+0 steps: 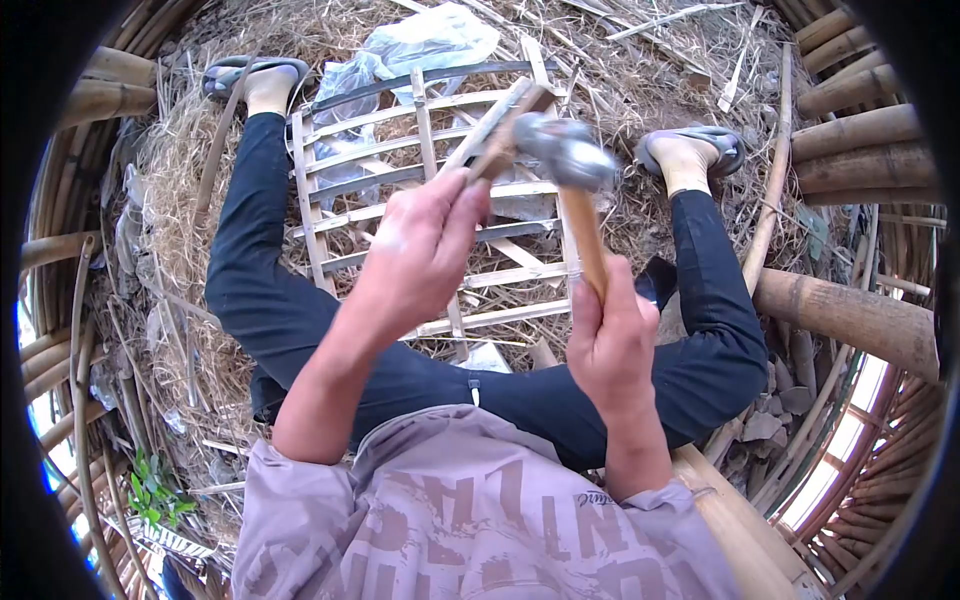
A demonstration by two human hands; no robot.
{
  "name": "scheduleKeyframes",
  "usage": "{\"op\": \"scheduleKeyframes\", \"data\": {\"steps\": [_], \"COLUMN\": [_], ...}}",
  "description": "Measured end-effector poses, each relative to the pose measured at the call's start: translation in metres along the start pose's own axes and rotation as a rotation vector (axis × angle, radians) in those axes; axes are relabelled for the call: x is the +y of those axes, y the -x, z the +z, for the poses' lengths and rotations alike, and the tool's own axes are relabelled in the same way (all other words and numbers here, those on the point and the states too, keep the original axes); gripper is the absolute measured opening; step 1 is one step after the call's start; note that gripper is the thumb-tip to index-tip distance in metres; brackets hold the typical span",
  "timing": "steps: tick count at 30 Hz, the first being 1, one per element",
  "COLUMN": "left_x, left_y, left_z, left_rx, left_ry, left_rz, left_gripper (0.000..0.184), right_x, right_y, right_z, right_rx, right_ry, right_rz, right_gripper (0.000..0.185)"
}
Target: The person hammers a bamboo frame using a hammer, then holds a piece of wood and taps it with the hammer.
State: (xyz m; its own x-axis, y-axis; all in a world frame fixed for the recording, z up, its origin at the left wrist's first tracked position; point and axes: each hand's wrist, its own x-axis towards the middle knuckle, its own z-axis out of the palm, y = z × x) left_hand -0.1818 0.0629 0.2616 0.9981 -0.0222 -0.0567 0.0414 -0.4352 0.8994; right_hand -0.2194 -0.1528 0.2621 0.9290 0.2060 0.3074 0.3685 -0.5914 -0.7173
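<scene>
My left hand [425, 240] is closed around the lower end of two wooden pieces [500, 130], which slant up to the right. In my right hand [617, 340] is the wooden handle of a hammer [582, 225]; its metal head, blurred, is close to the right side of the pieces. Beneath both hands, between my legs, a lattice of bamboo strips [425, 140] lies on the ground. Part of the lattice is hidden by my left hand and forearm.
A clear plastic sheet [430, 45] lies beyond the lattice on straw-covered ground. Thick bamboo poles [850, 315] stick out at the right, others at the left. A pale wooden plank [735, 520] is beside my right hip, and a small green plant [155, 490] grows at lower left.
</scene>
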Motion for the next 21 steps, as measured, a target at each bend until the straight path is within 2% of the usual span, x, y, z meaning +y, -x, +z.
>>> {"op": "scheduleKeyframes", "data": {"steps": [1,2,3,7,11,14,16,17,18,19,21], "left_x": [-0.016,-0.029,-0.029,-0.024,-0.003,-0.018,-0.013,-0.017,-0.009,-0.011,-0.003], "left_y": [-0.004,-0.005,-0.007,-0.005,0.007,0.003,0.004,0.003,0.004,0.004,0.008], "left_z": [0.004,0.009,0.004,-0.006,-0.001,0.006,0.002,0.003,-0.002,-0.003,-0.003], "left_rx": [-0.045,-0.005,-0.017,-0.019,0.002,0.018,0.031,0.078,0.031,0.017,-0.008], "left_ry": [0.109,0.112,0.172,0.252,0.085,0.058,0.096,0.101,0.113,0.119,0.103], "left_rz": [-0.094,-0.061,-0.095,-0.145,-0.034,-0.098,-0.082,-0.008,-0.113,-0.108,-0.062], "left_gripper": [0.035,0.035,0.035,0.036,0.033,0.027,0.027,0.029,0.029,0.029,0.029], "right_x": [-0.004,-0.006,-0.001,0.002,0.013,-0.010,-0.003,-0.001,0.000,0.003,0.005], "right_y": [-0.005,-0.006,0.005,0.032,0.023,-0.004,0.005,0.016,0.027,0.028,0.019], "right_z": [-0.005,-0.008,-0.006,-0.004,-0.007,-0.015,-0.015,-0.015,-0.017,-0.016,-0.015], "right_rx": [-0.091,-0.180,-0.057,0.187,0.030,-0.203,0.010,0.022,0.035,0.072,0.037], "right_ry": [0.025,0.049,0.042,-0.314,0.083,0.144,0.109,0.038,-0.035,-0.105,-0.036], "right_rz": [0.059,0.119,0.040,-0.055,-0.104,0.078,-0.171,-0.162,-0.148,-0.154,-0.124], "right_gripper": [0.016,0.017,0.027,0.037,0.018,0.022,0.024,0.026,0.027,0.029,0.025]}}
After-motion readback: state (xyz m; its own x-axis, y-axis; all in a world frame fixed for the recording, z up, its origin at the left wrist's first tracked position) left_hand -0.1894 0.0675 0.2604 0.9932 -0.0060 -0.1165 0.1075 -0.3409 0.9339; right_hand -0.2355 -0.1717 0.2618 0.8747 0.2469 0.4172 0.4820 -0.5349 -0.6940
